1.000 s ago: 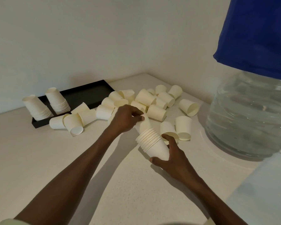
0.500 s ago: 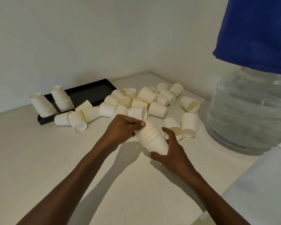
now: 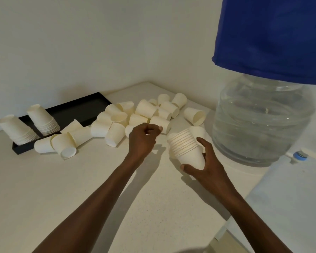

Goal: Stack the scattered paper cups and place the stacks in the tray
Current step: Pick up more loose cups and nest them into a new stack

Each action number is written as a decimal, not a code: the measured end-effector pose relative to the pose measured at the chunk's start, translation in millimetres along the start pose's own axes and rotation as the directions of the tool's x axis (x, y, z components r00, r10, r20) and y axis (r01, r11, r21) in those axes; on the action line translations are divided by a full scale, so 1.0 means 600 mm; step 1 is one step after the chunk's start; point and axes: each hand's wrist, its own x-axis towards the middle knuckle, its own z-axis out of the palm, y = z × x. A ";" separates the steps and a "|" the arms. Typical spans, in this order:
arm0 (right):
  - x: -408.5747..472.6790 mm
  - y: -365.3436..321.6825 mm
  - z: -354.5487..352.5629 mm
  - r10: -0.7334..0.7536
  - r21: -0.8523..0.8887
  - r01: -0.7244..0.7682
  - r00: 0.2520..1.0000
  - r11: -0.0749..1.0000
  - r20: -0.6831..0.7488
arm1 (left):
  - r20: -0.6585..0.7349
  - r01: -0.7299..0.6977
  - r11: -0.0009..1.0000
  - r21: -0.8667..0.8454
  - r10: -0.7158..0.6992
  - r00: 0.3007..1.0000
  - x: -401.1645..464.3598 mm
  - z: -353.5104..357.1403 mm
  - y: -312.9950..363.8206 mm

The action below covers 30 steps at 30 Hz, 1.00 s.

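Paper cups (image 3: 139, 115) lie scattered on their sides across the pale counter (image 3: 66, 189) ahead of us, most of them heaped between the black tray (image 3: 84, 108) and the water jug (image 3: 263, 121). Our right hand (image 3: 206, 165) grips a nested stack (image 3: 186, 147) of them, fingers (image 3: 202, 143) wrapped round the lowest cup so the stack tilts up and away to the left, held just above the counter near the jug. Our left hand (image 3: 142, 139) hovers at the near edge of the heap, its fingers curled loosely inward with nothing between them, close to a cup lying on its side (image 3: 161, 124). Two finished stacks stand upside down at the tray's left end, one (image 3: 16, 129) at the corner and the other (image 3: 43, 119) just beside it; both lean to the left. A few loose cups (image 3: 62, 143) rest against the tray's near edge. One cup (image 3: 195, 115) lies apart from the heap, toward the jug, with its mouth turned our way. A blue cloth (image 3: 270, 37) covers the upper part of the jug.
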 end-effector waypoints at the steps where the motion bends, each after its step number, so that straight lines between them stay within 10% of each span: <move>1: -0.002 0.001 -0.009 0.003 0.006 -0.003 1.000 1.000 -0.020 | 0.065 -0.049 0.994 0.100 0.043 0.997 0.000 0.009 -0.007; 8: 0.004 0.008 -0.043 0.030 -0.013 -0.032 0.994 0.999 -0.108 | 0.248 -0.182 0.941 0.284 0.111 0.962 -0.011 0.058 -0.027; 16: 0.000 0.013 -0.039 0.075 -0.044 -0.080 0.990 0.996 -0.116 | 0.278 -0.600 0.665 0.445 0.534 0.798 -0.044 0.075 -0.024; 25: -0.003 0.018 -0.041 0.072 -0.036 -0.076 0.992 0.996 -0.103 | -0.129 -0.252 0.907 0.339 0.310 0.942 -0.027 0.041 -0.017; 30: -0.005 0.017 -0.036 0.053 -0.050 -0.056 0.996 0.997 -0.069 | -0.124 -0.113 0.972 0.206 0.140 0.982 0.019 -0.018 0.015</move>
